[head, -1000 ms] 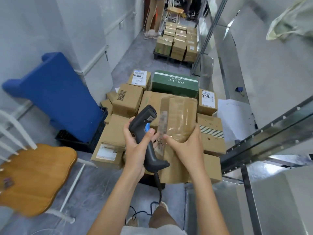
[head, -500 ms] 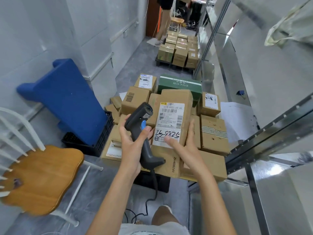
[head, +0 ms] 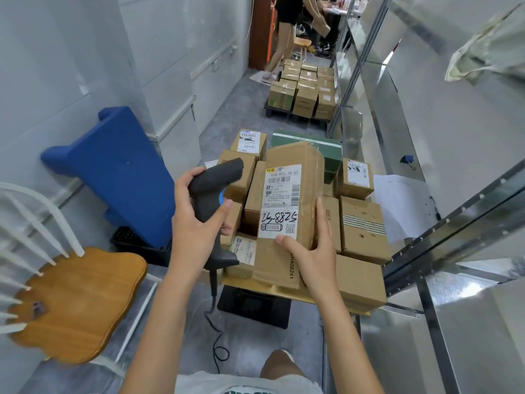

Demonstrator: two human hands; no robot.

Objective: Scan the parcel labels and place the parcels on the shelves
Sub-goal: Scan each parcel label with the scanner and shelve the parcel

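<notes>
My right hand [head: 311, 251] grips the near end of a long brown cardboard parcel [head: 308, 177], held up with its white label [head: 281, 203] facing me; handwritten digits cross the label. My left hand [head: 196, 220] grips a dark corded barcode scanner [head: 214, 183] just left of the parcel, its head level with the label's top. Below both lies a stack of several more cardboard parcels [head: 363, 226] on a low cart. The metal shelves [head: 454, 217] run along the right side.
A wooden chair [head: 76, 302] stands at the lower left, and a blue plastic object [head: 119, 172] leans on the left wall over a black crate. Another pallet of boxes [head: 304, 92] sits farther down the aisle, where a person [head: 287, 32] stands. A green box [head: 329, 149] lies behind the stack.
My right hand has turned the parcel from its taped side to its label side and raised it. The scanner in my left hand has shifted left and up beside the label.
</notes>
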